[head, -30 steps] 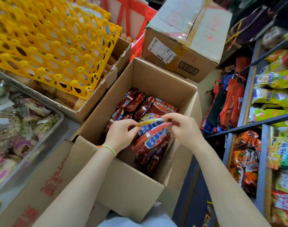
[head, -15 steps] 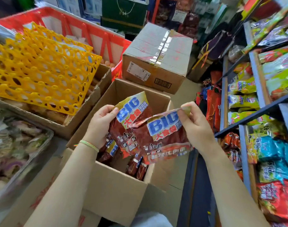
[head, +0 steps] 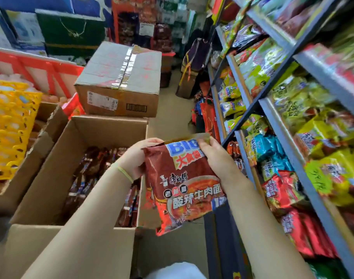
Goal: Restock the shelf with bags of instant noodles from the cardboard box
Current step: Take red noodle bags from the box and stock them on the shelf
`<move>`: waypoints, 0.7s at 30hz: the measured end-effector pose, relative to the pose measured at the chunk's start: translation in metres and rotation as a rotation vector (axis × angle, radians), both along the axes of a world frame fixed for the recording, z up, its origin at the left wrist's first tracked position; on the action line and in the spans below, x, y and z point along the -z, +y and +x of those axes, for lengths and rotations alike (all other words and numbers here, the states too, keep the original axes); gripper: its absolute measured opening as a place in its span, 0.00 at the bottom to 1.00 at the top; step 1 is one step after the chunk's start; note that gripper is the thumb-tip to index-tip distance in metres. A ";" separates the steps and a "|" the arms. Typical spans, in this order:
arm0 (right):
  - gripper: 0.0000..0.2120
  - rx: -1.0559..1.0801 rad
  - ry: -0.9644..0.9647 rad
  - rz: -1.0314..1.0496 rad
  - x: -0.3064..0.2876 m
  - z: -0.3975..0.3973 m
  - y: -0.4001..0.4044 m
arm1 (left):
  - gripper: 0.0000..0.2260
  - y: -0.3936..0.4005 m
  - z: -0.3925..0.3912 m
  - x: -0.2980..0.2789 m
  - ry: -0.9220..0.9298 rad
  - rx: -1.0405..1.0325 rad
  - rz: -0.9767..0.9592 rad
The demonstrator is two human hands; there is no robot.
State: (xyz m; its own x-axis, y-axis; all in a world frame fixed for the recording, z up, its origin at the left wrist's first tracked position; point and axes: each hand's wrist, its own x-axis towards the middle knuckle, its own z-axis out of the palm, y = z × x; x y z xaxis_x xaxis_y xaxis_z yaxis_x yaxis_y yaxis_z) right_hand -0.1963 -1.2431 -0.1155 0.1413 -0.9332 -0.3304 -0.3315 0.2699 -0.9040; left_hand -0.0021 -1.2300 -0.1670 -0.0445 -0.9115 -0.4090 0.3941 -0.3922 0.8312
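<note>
Both hands grasp one bag of instant noodles (head: 184, 190) by its top edge. The left hand (head: 137, 158) curls round the upper left corner, a thin yellow-green band (head: 125, 174) on its wrist. The right hand (head: 217, 158) pinches the upper right corner, fingers folded over the rim. The bag hangs upright, dark red, with a blue "BIG" at the top and a bowl pictured lower down. Whether a second bag sits behind it cannot be told.

The bag is held above the right wall of the open cardboard box (head: 103, 129), just beside the box's near right corner. Inside the box, more dark red bags (head: 95, 174) stand on edge in rows. Behind the box, touching its far flap, sits a sealed carton (head: 119, 77) taped along its top. Left of the box, another carton (head: 49, 125) carries yellow plastic trays (head: 11, 125), with a red crate (head: 41, 71) beyond them. Right of the box, well past the held bag, stands the shelf (head: 277, 125), its grey rails packed with green, blue, yellow and red packets (head: 281, 190), blurred toward the frame's edge.
</note>
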 end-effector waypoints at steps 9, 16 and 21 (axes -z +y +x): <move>0.23 0.461 0.083 -0.189 -0.041 -0.158 0.006 | 0.25 -0.012 -0.153 -0.075 0.104 0.366 -0.093; 0.12 0.753 -0.065 -0.399 -0.074 -0.265 0.035 | 0.39 0.002 -0.265 -0.106 -0.077 0.737 -0.295; 0.26 0.778 -0.097 -0.549 -0.110 -0.310 0.068 | 0.26 0.009 -0.313 -0.137 0.086 0.638 -0.429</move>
